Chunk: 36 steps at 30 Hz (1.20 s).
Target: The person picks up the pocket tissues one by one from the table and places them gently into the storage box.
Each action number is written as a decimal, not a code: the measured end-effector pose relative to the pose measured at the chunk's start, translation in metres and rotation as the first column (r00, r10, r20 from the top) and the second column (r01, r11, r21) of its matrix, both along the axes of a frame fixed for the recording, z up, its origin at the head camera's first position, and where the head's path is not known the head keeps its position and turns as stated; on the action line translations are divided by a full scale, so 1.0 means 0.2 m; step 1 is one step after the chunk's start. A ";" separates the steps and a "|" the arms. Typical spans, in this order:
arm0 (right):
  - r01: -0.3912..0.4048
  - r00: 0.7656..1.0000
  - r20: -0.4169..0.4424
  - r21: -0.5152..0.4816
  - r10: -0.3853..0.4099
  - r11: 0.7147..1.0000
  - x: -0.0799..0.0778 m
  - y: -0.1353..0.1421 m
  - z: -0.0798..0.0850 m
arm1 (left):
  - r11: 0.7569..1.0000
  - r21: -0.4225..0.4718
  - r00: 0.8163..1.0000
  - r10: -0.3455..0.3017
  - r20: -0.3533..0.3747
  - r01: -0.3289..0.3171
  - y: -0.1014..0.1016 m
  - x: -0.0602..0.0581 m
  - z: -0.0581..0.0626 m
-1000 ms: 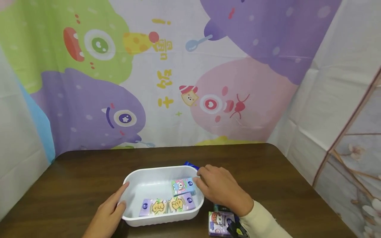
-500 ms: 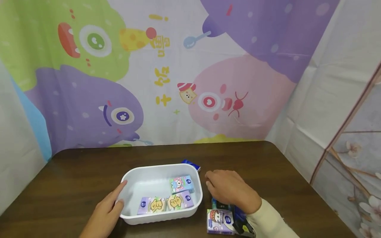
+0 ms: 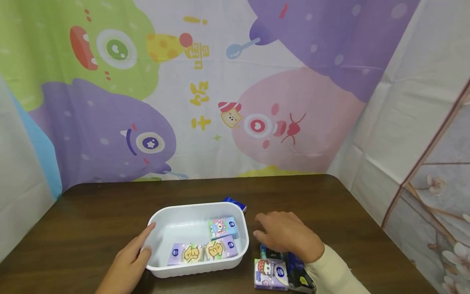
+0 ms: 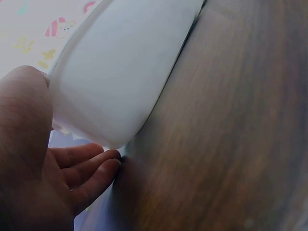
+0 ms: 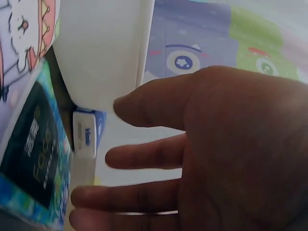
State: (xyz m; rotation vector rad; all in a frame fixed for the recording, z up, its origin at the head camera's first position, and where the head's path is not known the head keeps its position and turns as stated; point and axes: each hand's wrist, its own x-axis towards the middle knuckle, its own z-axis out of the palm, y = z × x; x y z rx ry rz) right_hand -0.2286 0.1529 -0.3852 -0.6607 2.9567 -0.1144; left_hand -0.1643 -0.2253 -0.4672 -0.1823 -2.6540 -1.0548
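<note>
My left hand (image 3: 126, 257) holds the left end of a white plastic basin (image 3: 172, 269); in the left wrist view its thumb (image 4: 26, 96) is at the rim and other fingers touch the outer wall. Three pocket tissue packs lie inside: a blue one (image 3: 222, 227) and two purple ones with yellow figures, the left pack (image 3: 186, 254) and right pack (image 3: 221, 248). To the right of the basin, my right hand (image 3: 288, 237) hovers with nothing in it. Its fingers are spread in the right wrist view, near a dark tissue pack (image 5: 36, 149) marked FACE.
A purple-and-white tissue pack (image 3: 271, 274) lies right of the basin, beside dark packs (image 3: 299, 273) partly under my right forearm. Behind the basin's far right corner is a blue pack (image 3: 236, 203). A cartoon cloth (image 3: 205, 155) hangs behind the brown table (image 3: 88, 228).
My right hand has drawn back from the basin's right rim toward the right, and its fingers have spread apart. The left hand stays at the basin. The view has shifted slightly.
</note>
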 end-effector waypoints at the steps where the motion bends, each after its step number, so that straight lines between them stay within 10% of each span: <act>1: 0.010 1.000 -0.007 0.011 -0.010 1.000 0.00 0.00 0.00 | 1.000 0.001 1.000 0.000 0.000 0.000 0.00 0.00 0.00; 36: 0.041 0.999 0.025 0.078 -0.044 0.996 -0.03 0.02 -0.04 | 1.000 0.004 1.000 0.003 0.001 -0.003 0.01 0.00 0.01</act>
